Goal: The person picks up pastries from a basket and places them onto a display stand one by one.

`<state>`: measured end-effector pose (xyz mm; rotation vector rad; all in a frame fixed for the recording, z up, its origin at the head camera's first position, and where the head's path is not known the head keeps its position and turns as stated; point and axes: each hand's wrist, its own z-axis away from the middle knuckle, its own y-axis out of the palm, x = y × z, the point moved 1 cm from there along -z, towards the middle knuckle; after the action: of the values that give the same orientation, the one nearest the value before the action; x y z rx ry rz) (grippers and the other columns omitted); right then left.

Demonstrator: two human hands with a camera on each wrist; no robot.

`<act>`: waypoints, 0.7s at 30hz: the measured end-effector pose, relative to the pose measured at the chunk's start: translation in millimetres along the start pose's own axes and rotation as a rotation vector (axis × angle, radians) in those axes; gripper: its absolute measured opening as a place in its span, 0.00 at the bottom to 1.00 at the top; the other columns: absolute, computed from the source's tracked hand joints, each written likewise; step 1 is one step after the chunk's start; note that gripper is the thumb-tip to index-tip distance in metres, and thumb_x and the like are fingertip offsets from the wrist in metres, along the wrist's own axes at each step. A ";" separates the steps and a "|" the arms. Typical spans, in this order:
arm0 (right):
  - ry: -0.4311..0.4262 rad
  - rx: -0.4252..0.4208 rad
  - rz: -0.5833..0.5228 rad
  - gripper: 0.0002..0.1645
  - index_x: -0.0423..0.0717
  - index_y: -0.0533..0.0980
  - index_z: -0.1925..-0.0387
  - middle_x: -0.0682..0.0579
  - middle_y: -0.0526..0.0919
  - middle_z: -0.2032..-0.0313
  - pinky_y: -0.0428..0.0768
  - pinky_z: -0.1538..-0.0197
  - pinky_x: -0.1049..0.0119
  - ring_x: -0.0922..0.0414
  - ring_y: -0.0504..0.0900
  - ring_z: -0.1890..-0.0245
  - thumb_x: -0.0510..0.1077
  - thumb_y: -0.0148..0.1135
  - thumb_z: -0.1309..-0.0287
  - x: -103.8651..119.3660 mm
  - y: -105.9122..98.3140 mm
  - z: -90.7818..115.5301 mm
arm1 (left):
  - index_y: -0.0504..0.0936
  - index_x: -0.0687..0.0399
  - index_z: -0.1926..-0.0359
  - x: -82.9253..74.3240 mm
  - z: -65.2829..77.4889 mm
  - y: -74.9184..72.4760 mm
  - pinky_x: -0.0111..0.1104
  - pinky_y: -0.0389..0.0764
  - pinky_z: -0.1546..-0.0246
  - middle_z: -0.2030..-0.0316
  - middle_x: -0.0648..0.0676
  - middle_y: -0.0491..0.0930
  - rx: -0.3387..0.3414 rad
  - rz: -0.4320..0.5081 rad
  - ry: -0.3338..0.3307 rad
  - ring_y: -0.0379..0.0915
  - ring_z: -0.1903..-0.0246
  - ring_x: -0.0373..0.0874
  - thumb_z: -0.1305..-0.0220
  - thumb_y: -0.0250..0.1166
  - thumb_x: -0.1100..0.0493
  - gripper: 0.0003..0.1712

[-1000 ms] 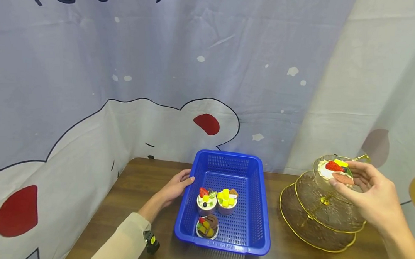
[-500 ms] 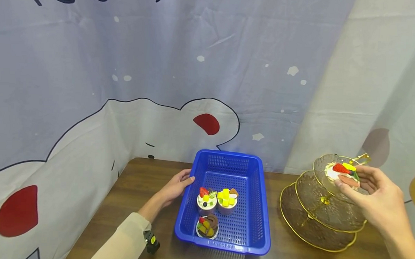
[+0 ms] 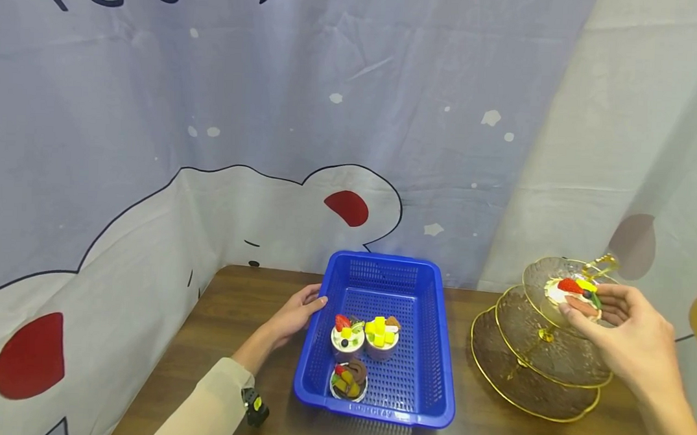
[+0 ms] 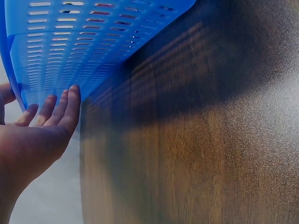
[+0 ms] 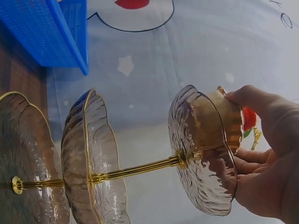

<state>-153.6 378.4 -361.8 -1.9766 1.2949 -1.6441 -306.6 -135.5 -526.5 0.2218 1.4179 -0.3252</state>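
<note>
My right hand [image 3: 632, 327] holds a small dessert cup [image 3: 570, 293] topped with cream, a strawberry, yellow fruit and a brown biscuit. Thumb and fingers pinch it from two sides. In the right wrist view the cup [image 5: 212, 119] sits within the top glass plate [image 5: 198, 182] of a three-tier stand, its base low against the plate. On the left, my left hand [image 3: 291, 315] grips the side of a blue plastic basket [image 3: 415, 357], thumb over the rim and the fingers [image 4: 70, 109] along the outer wall.
Inside the basket stand several dessert cups: a strawberry one [image 3: 347, 341], one with yellow cubes [image 3: 381, 339] and a chocolate one [image 3: 348, 381]. The stand's gold-edged lower plates [image 3: 553, 343] are wider. A printed curtain [image 3: 271, 110] hangs behind the wooden table [image 3: 234, 290].
The right hand has moved slightly right with the dessert cup, then settled lower onto the top plate, uncovering more of the gold handle. The left hand and basket stay put.
</note>
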 end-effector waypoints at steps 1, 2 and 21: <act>-0.004 0.001 0.011 0.47 0.36 0.72 0.32 0.37 0.84 0.45 0.64 0.63 0.84 0.91 0.66 0.64 0.58 0.80 0.42 0.7 -0.1 0.2 | 0.61 0.62 0.21 -0.1 0.0 -0.2 0.46 0.88 0.49 0.28 0.70 0.69 0.000 0.001 0.001 0.82 0.44 0.56 0.17 0.56 0.55 0.32; -0.007 0.004 0.020 0.47 0.35 0.72 0.32 0.35 0.84 0.44 0.64 0.63 0.83 0.91 0.65 0.64 0.59 0.79 0.42 1.2 -0.2 0.4 | 0.61 0.62 0.21 0.0 0.0 -0.1 0.46 0.88 0.49 0.28 0.70 0.69 -0.002 0.003 0.001 0.82 0.45 0.56 0.17 0.56 0.55 0.32; -0.114 0.025 0.142 0.51 0.34 0.67 0.29 0.28 0.78 0.37 0.68 0.51 0.59 0.91 0.66 0.57 0.61 0.78 0.40 7.9 -12.5 5.9 | 0.63 0.62 0.22 0.2 -0.4 2.1 0.48 0.89 0.49 0.30 0.69 0.71 -0.020 0.010 0.004 0.83 0.45 0.56 0.16 0.56 0.55 0.30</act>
<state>-142.9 377.5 -350.0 -1.8871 1.3322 -1.4534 -306.2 -133.4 -526.9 0.2129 1.4228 -0.3021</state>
